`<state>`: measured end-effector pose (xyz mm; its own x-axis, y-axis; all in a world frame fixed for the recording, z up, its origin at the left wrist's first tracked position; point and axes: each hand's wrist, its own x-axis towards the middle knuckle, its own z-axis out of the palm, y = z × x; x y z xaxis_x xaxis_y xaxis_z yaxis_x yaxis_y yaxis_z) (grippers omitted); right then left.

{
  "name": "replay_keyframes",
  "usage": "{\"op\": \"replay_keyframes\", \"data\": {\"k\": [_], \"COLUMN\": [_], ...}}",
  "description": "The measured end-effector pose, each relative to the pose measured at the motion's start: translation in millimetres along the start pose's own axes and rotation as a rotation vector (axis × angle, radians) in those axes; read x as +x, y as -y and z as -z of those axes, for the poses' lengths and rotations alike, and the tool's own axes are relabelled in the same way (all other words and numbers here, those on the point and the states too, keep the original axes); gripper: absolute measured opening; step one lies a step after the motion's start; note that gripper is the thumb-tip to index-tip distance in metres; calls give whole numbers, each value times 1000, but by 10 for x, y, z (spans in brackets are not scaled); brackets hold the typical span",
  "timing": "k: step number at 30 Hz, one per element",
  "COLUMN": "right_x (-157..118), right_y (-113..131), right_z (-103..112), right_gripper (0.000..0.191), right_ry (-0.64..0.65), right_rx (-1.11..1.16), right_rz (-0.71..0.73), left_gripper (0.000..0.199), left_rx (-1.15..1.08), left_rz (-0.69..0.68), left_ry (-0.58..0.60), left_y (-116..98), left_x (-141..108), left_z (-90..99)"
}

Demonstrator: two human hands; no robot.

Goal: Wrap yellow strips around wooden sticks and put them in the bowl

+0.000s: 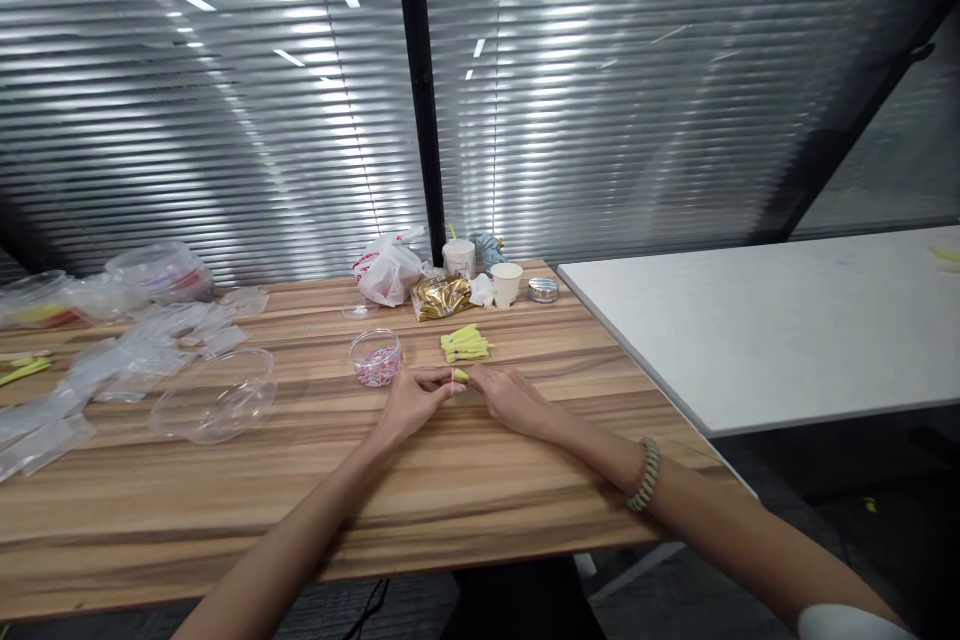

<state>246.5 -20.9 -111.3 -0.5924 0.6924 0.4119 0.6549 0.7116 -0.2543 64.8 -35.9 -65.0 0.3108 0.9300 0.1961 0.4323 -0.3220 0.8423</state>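
Note:
Over the middle of the wooden table, my left hand [416, 405] and my right hand [514, 402] meet with fingertips pinched. Between them is a small yellow bundle [460, 376], with a thin pale band [453, 381] at its left end. Fingers cover much of it, so how the band sits cannot be made out. Just beyond my hands lies a pile of yellow bundles [465, 344], their strips gathered side by side. Left of the pile stands a clear round tub [366, 348] holding many tiny pink, white and bluish pieces, perhaps rubber bands.
Along the back are a white plastic bag [390, 272], a gold foil packet [441, 298], a paper cup [506, 284] and a round tin [543, 290]. A clear plastic bowl [214, 398] and plastic wrapping [127, 360] lie left. A white table [780, 320] adjoins on the right.

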Motion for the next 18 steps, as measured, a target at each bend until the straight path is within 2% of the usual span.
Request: {"op": "replay_keyframes", "data": {"k": [6, 10, 14, 18], "right_x": [4, 5, 14, 17], "right_y": [26, 34, 23, -2], "right_z": [77, 119, 125, 111], "right_gripper": [28, 19, 15, 16], "right_ry": [10, 23, -32, -91], "right_rx": [-138, -302, -424, -463], "right_rz": [57, 115, 205, 278], "left_gripper": [33, 37, 38, 38], "left_rx": [61, 103, 119, 130], "left_rz": [82, 107, 142, 121], "left_ry": [-25, -27, 2, 26], "left_y": [-6, 38, 43, 51], "left_x": [-5, 0, 1, 3], "left_z": [-8, -26, -37, -30]}}
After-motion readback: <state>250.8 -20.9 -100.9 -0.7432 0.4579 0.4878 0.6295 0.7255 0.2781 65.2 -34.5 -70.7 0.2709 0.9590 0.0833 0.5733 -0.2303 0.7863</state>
